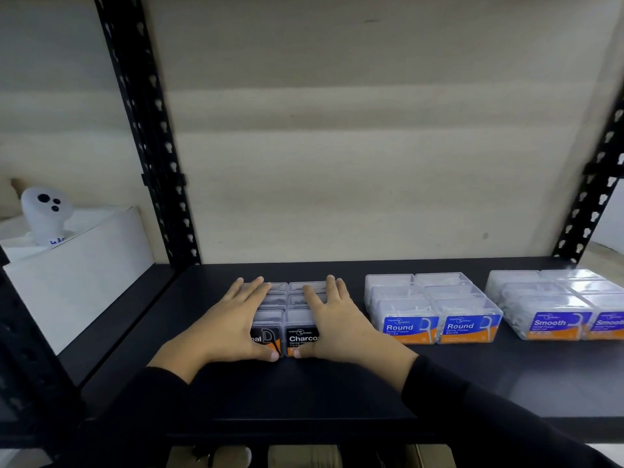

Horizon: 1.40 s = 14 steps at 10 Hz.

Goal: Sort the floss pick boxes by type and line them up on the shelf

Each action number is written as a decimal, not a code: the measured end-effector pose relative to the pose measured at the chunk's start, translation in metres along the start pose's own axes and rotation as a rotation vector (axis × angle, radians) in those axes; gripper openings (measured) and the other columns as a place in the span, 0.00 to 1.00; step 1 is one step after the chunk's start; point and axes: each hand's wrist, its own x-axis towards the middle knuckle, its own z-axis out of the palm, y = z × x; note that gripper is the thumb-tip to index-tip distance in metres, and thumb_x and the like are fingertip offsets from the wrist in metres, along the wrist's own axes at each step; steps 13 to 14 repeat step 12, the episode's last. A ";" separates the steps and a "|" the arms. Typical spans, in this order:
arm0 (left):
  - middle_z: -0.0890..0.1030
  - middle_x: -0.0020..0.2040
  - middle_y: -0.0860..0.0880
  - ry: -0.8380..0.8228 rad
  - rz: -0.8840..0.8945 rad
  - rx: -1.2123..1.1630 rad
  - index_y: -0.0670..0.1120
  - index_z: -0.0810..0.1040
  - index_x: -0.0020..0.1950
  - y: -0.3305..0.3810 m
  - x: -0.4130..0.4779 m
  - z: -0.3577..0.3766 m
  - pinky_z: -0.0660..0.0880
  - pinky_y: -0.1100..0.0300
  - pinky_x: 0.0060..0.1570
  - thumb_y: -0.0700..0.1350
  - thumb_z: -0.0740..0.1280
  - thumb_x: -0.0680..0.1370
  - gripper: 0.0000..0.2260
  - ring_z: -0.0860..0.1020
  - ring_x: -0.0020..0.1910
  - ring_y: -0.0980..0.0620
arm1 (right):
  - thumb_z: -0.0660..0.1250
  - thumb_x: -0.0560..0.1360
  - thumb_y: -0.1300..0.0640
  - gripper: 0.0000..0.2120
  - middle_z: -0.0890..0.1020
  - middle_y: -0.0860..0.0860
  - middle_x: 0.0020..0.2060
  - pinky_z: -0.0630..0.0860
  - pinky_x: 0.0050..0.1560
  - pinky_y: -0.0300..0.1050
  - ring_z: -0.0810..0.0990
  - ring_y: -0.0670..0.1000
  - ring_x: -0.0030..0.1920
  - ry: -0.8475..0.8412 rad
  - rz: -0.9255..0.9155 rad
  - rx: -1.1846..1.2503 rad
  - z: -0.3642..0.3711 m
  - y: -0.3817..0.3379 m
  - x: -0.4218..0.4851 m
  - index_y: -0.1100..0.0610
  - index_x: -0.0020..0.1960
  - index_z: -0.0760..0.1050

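Three groups of clear floss pick boxes stand on the black shelf [337,383]. The black-labelled Charcoal boxes [290,319] sit in two rows at the centre-left. My left hand [236,324] lies flat over the left row with its thumb against the front label. My right hand [332,322] lies flat over the right row, thumb at the front too. The blue-labelled Round boxes [435,309] stand in two rows to the right. Further right are the Smooth boxes [557,305], partly cut off by the frame edge.
Black perforated uprights stand at the back left [155,157] and back right [594,197]. A white box [77,275] carrying a white ghost-shaped figure [44,212] sits beyond the left upright. A beige wall backs the shelf.
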 end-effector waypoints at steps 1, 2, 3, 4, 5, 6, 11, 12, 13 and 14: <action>0.40 0.78 0.54 -0.012 -0.034 0.109 0.55 0.38 0.76 0.012 0.000 0.000 0.54 0.46 0.74 0.77 0.61 0.52 0.60 0.37 0.76 0.46 | 0.69 0.67 0.37 0.50 0.40 0.63 0.75 0.48 0.75 0.57 0.38 0.63 0.75 0.005 0.001 -0.006 0.001 -0.001 -0.001 0.52 0.76 0.43; 0.40 0.78 0.54 0.018 -0.040 0.152 0.56 0.38 0.75 0.018 0.001 0.000 0.56 0.45 0.72 0.78 0.52 0.48 0.60 0.39 0.76 0.45 | 0.68 0.67 0.36 0.50 0.41 0.62 0.75 0.47 0.75 0.57 0.38 0.63 0.75 0.006 0.000 -0.010 0.001 0.000 0.000 0.52 0.76 0.43; 0.40 0.78 0.54 0.016 -0.045 0.148 0.56 0.38 0.75 0.017 0.001 0.001 0.55 0.45 0.72 0.78 0.53 0.50 0.59 0.39 0.76 0.45 | 0.68 0.67 0.36 0.50 0.42 0.61 0.75 0.47 0.75 0.57 0.38 0.63 0.75 0.005 0.000 -0.013 0.002 0.000 0.000 0.52 0.76 0.43; 0.41 0.78 0.54 0.009 -0.041 0.148 0.56 0.39 0.75 0.017 0.002 0.000 0.55 0.45 0.73 0.78 0.58 0.53 0.58 0.39 0.76 0.45 | 0.68 0.67 0.36 0.50 0.42 0.62 0.75 0.47 0.75 0.57 0.39 0.64 0.75 0.008 0.002 -0.023 0.002 0.000 0.001 0.52 0.76 0.43; 0.42 0.78 0.54 0.011 -0.031 0.140 0.55 0.39 0.76 0.016 0.004 -0.001 0.54 0.46 0.73 0.78 0.55 0.50 0.60 0.40 0.77 0.45 | 0.69 0.67 0.37 0.50 0.42 0.62 0.75 0.47 0.75 0.57 0.39 0.64 0.75 0.007 0.003 -0.014 0.002 0.001 0.002 0.52 0.76 0.44; 0.42 0.78 0.54 0.013 -0.030 0.133 0.55 0.40 0.76 0.016 0.006 0.000 0.54 0.46 0.73 0.79 0.55 0.49 0.61 0.39 0.77 0.45 | 0.69 0.67 0.37 0.50 0.42 0.62 0.75 0.47 0.74 0.57 0.38 0.64 0.75 0.006 0.002 -0.013 0.002 0.002 0.003 0.52 0.76 0.44; 0.39 0.78 0.50 0.064 -0.028 0.272 0.56 0.37 0.75 0.030 -0.001 -0.010 0.40 0.40 0.72 0.80 0.48 0.49 0.59 0.38 0.76 0.44 | 0.64 0.68 0.33 0.47 0.44 0.59 0.76 0.42 0.74 0.58 0.39 0.58 0.76 0.059 -0.044 -0.108 -0.006 0.006 -0.004 0.53 0.76 0.44; 0.38 0.77 0.52 0.139 0.008 0.197 0.58 0.36 0.74 0.042 -0.012 -0.006 0.38 0.44 0.72 0.79 0.44 0.52 0.55 0.36 0.76 0.47 | 0.60 0.71 0.34 0.43 0.44 0.57 0.77 0.41 0.75 0.56 0.39 0.56 0.76 0.141 -0.066 -0.058 -0.005 0.011 -0.025 0.52 0.76 0.46; 0.38 0.77 0.52 0.139 0.008 0.197 0.58 0.36 0.74 0.042 -0.012 -0.006 0.38 0.44 0.72 0.79 0.44 0.52 0.55 0.36 0.76 0.47 | 0.60 0.71 0.34 0.43 0.44 0.57 0.77 0.41 0.75 0.56 0.39 0.56 0.76 0.141 -0.066 -0.058 -0.005 0.011 -0.025 0.52 0.76 0.46; 0.38 0.77 0.52 0.139 0.008 0.197 0.58 0.36 0.74 0.042 -0.012 -0.006 0.38 0.44 0.72 0.79 0.44 0.52 0.55 0.36 0.76 0.47 | 0.60 0.71 0.34 0.43 0.44 0.57 0.77 0.41 0.75 0.56 0.39 0.56 0.76 0.141 -0.066 -0.058 -0.005 0.011 -0.025 0.52 0.76 0.46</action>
